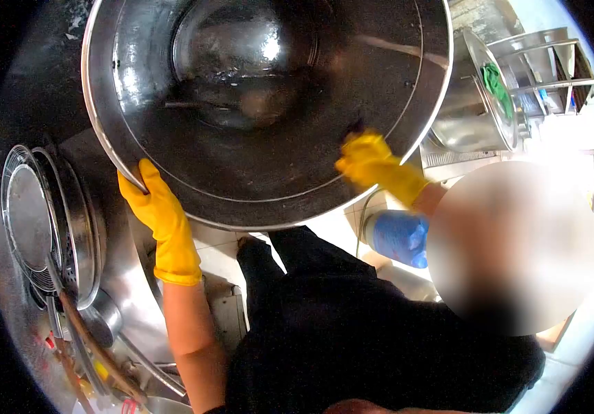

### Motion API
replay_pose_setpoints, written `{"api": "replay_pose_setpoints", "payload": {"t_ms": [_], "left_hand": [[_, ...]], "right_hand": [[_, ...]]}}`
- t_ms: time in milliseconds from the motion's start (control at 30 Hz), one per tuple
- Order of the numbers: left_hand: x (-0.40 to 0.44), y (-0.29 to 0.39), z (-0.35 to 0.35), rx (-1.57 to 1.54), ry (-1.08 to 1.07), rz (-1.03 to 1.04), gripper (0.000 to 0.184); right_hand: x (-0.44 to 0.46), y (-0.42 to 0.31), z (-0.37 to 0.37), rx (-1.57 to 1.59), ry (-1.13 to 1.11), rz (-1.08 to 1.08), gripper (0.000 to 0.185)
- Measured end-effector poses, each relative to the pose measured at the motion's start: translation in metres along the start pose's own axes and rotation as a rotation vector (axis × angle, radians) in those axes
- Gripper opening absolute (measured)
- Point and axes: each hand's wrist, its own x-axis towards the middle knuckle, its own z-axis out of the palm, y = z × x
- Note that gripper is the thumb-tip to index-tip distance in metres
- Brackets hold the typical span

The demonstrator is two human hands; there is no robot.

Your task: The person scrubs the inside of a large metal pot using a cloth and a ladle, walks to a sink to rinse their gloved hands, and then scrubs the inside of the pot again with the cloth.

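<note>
Head view | left hand (153, 200) grips rim of pot (269, 162) | right hand (369, 160) inside, holding dark item (355, 127), perhaps a pad

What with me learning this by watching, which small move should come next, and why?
Probably sweep the right hand toward the pale streak inside the large metal pot: that hand is within the rim, a blurred dark item at its fingers, while the left hand holds the rim. The streak may be glare.

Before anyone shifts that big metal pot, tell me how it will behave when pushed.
The big metal pot looks stiff: its rim runs in an even curve past the left hand. It is probably heavy, being far wider than that hand. Its glossy inside may be slippery.
</note>
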Motion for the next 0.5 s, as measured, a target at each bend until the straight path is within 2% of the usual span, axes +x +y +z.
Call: {"api": "replay_pose_setpoints", "payload": {"t_ms": [33, 67, 100, 133, 167, 200, 233, 300, 367, 433, 500], "left_hand": [[0.0, 0.003, 0.0, -0.005, -0.005, -0.029, 0.05], [0.001, 0.007, -0.001, -0.009, -0.009, -0.058, 0.049], [0.001, 0.01, -0.001, -0.01, -0.01, -0.086, 0.049], [0.0, 0.011, -0.001, -0.028, -0.01, -0.097, 0.049], [0.001, 0.01, 0.001, -0.042, -0.01, -0.105, 0.049], [0.001, 0.009, 0.0, -0.052, -0.01, -0.114, 0.049], [0.0, 0.008, -0.001, -0.055, 0.001, -0.141, 0.048], [-0.002, 0.008, 0.0, -0.06, 0.008, -0.193, 0.047], [-0.004, 0.009, 0.002, -0.094, 0.051, -0.324, 0.048], [-0.007, 0.005, -0.001, -0.008, 0.081, -0.369, 0.05], [-0.01, 0.03, 0.02, -0.004, 0.149, -0.4, 0.051]], "right_hand": [[0.024, -0.014, 0.06, 0.028, 0.361, -0.45, 0.05], [0.021, -0.083, 0.021, 0.4, 0.216, -0.087, 0.053], [0.035, -0.129, 0.021, 0.614, 0.169, -0.112, 0.063], [0.043, -0.159, -0.015, 0.728, 0.019, -0.206, 0.071], [0.055, -0.183, -0.024, 0.915, 0.147, -0.32, 0.071], [0.069, -0.205, -0.037, 1.039, 0.216, -0.336, 0.068], [0.083, -0.215, -0.039, 1.068, 0.35, -0.406, 0.064], [0.131, -0.199, -0.009, 1.031, 0.358, -0.521, 0.062], [0.184, -0.152, 0.026, 0.808, 0.256, -0.463, 0.062], [0.252, -0.094, 0.066, 0.558, 0.167, -0.272, 0.056], [0.312, -0.042, 0.081, 0.352, 0.211, -0.07, 0.059]]}}
